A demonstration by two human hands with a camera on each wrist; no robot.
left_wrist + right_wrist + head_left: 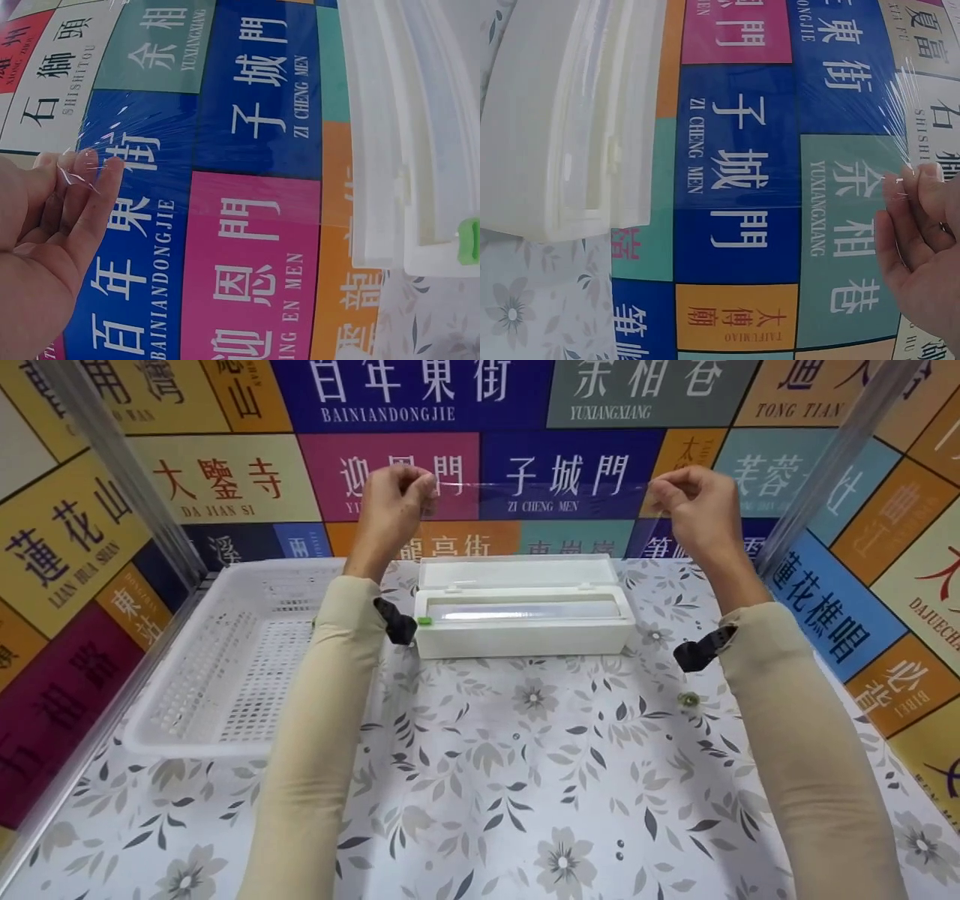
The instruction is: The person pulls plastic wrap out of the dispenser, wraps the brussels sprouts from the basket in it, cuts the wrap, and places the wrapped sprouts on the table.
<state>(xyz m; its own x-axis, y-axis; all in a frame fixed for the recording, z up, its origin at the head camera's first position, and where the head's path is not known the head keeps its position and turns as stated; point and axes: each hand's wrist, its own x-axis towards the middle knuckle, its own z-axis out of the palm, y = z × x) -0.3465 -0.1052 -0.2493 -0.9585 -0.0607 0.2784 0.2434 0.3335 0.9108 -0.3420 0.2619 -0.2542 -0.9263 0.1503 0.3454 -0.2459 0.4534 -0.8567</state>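
Note:
A clear sheet of plastic wrap (540, 493) is stretched in the air between both hands, with creases fanning out from each grip. My left hand (394, 510) pinches its left corner between thumb and fingers. At the opposite corner, my right hand (703, 514) pinches the wrap the same way. Below and between them stands a white wrap dispenser box (525, 637), its lid (517, 572) raised at the back and a shiny film roll showing inside. A green slider (425, 621) sits at its left end.
Left of the dispenser is a white plastic basket (180, 739), partly hidden by my left sleeve. A small greenish round object (688, 701) lies near my right forearm. The floral cloth (525, 780) covers the table, and printed panels (420, 397) rise behind it.

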